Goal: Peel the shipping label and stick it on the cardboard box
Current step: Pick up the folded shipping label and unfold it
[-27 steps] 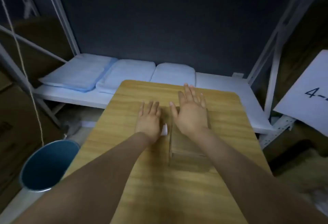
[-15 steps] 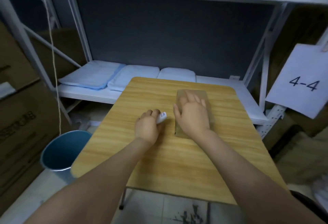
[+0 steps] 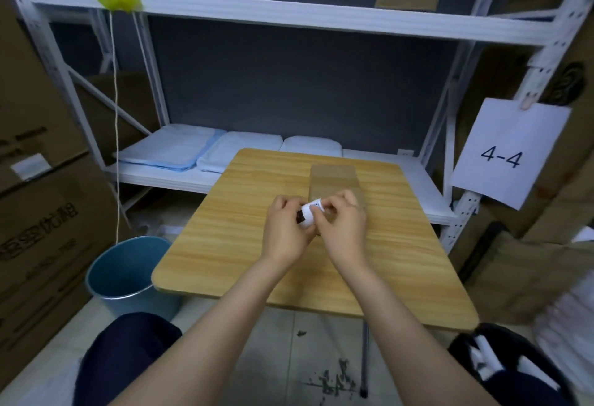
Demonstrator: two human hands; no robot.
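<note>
Head view, nearest first: my two forearms run up from six o'clock and meet over the middle of the wooden table (image 3: 225,245). My left hand (image 3: 284,233) is curled shut around the shipping label (image 3: 311,213), a small white slip with dark print, and my right hand (image 3: 342,221) has thumb and forefinger pinched together on its upper edge. Just beyond, toward twelve o'clock, the cardboard box (image 3: 332,177) lies flat on the table, its near end hidden behind my knuckles. I judge I am at the peel. To do it well I would hold the backing still with the left, draw one corner away slowly with the right, and keep the sticky face from folding onto itself. I cannot tell whether a corner has lifted.
</note>
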